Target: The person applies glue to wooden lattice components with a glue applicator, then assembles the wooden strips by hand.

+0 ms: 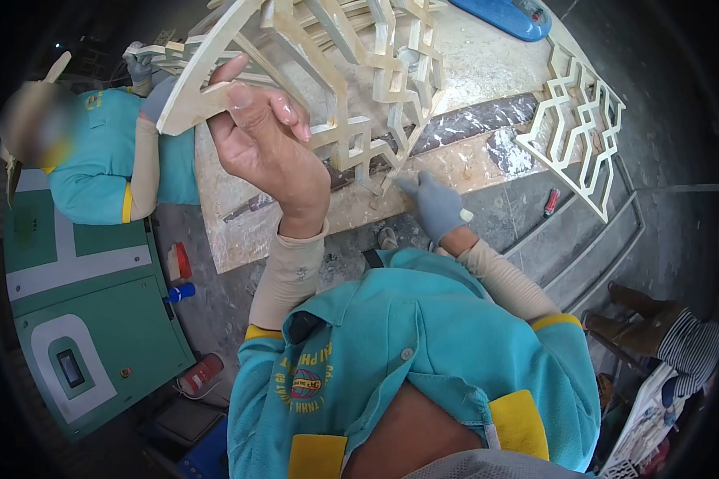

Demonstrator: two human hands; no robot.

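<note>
My bare left hand (268,144) grips a pale wooden lattice panel (327,56) near its pointed corner, thumb on the near side. The panel is tilted up above the worktable (232,231), and its cut-out bars cross in angular shapes. My right hand (435,207) wears a grey glove and is at the panel's lower edge, fingers curled with the index finger reaching toward the wood. A small pale bit (466,215) shows at the side of the glove; what the fingers hold is hidden.
More lattice pieces (359,24) lie behind the panel. Another lattice panel (575,128) overhangs the table's right side. A blue tray-like object (507,17) lies at the far edge. A co-worker (108,160) stands at left by a green cabinet (88,303). Metal bars (599,239) stand at right.
</note>
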